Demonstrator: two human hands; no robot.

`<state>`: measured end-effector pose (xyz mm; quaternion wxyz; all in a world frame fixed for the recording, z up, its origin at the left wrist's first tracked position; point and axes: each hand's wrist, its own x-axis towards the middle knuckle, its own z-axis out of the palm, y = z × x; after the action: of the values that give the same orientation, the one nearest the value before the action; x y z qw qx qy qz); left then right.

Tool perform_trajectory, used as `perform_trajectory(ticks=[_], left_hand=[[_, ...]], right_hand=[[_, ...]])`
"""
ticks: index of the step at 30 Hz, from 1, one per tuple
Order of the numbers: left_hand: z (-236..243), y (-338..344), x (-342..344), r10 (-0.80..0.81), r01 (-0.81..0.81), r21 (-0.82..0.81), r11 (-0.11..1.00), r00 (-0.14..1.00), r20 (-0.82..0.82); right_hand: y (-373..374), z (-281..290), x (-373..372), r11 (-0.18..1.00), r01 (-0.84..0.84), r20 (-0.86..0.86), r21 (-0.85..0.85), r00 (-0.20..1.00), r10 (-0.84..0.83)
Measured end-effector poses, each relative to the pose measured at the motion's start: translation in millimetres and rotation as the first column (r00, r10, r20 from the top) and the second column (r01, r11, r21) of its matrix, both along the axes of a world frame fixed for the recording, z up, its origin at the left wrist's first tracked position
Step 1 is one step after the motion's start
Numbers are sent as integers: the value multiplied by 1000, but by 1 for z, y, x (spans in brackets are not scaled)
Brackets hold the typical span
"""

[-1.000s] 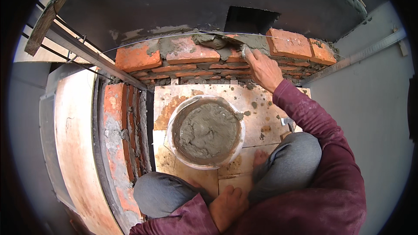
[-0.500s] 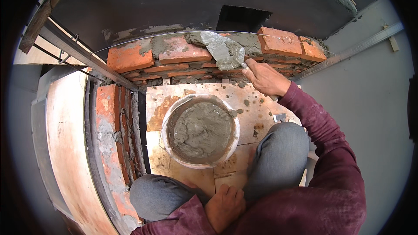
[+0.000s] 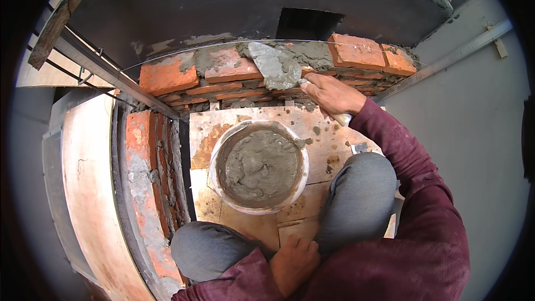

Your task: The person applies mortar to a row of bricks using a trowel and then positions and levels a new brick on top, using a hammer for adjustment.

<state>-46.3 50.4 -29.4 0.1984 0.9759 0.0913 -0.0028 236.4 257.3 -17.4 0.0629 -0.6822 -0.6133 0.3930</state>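
Observation:
My right hand (image 3: 337,97) grips the handle of a trowel (image 3: 275,67) smeared with grey mortar. Its blade lies over the top course of the brick wall, against the mortar beside a reddish brick (image 3: 233,65). A mortar bed (image 3: 312,54) fills the stretch from there to the bricks (image 3: 358,52) on the right. My left hand (image 3: 295,265) rests low between my knees with its fingers curled and nothing visible in them. In front of it stands a round white bucket (image 3: 304,175) of wet mortar (image 3: 259,166).
A thin string (image 3: 184,48) runs along the wall top. Boards (image 3: 312,161) with mortar crumbs lie under the bucket; a small metal blade (image 3: 359,147) lies by my right knee. Metal straightedges (image 3: 106,64) (image 3: 462,53) flank the wall. Another brick wall (image 3: 139,150) runs along the left.
My right hand and the trowel have shifted slightly left along the wall top, and more of the pale handle end shows. My left hand stays between my knees.

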Motion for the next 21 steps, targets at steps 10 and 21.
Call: perform_trajectory(ticks=[10, 21], left_hand=[[6, 5, -2, 51, -52, 60, 997, 999, 19], [10, 13, 0, -2, 0, 56, 998, 1000, 23]], right_hand=[[6, -17, 9, 972, -157, 185, 175, 975, 124], [-16, 8, 47, 986, -131, 316, 100, 944, 93]])
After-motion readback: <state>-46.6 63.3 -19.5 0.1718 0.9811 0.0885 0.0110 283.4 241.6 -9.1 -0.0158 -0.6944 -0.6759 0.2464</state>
